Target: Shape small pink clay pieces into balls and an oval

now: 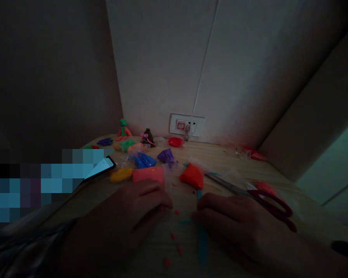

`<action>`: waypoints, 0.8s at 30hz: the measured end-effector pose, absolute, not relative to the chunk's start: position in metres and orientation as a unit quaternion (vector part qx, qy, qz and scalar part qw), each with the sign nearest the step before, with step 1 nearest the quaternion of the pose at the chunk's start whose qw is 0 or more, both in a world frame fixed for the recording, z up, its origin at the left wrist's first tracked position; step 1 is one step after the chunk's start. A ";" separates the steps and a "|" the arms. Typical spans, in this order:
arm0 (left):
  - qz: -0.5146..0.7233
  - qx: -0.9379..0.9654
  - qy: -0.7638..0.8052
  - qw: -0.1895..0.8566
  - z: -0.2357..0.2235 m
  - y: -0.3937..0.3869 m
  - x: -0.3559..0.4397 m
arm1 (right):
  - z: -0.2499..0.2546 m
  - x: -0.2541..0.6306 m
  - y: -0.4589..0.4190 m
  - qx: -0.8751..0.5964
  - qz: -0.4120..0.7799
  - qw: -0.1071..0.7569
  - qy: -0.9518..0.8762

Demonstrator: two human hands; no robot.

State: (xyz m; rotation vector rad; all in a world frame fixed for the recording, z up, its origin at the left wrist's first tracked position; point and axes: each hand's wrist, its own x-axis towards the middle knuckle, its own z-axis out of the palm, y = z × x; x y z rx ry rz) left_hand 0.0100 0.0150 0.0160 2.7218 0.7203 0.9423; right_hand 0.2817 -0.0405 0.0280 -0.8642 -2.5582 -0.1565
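My left hand (124, 212) is low over the table, fingertips pinched on a small bit of pink clay (162, 208) that barely shows. My right hand (234, 220) is closed, and the thin tip of a blue modelling tool (185, 222) pokes out left from its fingers. A flat blue modelling knife (202, 247) lies partly beneath this hand. Between the hands are several small pink clay pieces (173, 235). A packet of pink clay (148, 175) sits just beyond my left hand, a packet of red clay (192, 176) beyond my right.
Scissors with dark red handles (271, 202) lie to the right. Blue (145, 160), purple (167, 156) and yellow clay (121, 175) lie behind. A green clay figure (123, 129) and a brown one (148, 138) stand near the wall socket (187, 124). A lit phone (101, 168) is at left.
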 end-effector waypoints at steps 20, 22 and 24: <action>0.343 0.904 0.240 0.085 0.013 0.008 0.010 | 0.028 0.288 -0.046 -0.327 0.009 0.198 -0.924; 0.337 0.904 0.247 0.089 0.013 0.008 0.010 | 0.027 0.289 -0.044 -0.317 0.004 0.199 -0.927; 0.322 0.908 0.248 0.096 0.014 0.007 0.010 | 0.025 0.290 -0.042 -0.303 0.009 0.204 -0.931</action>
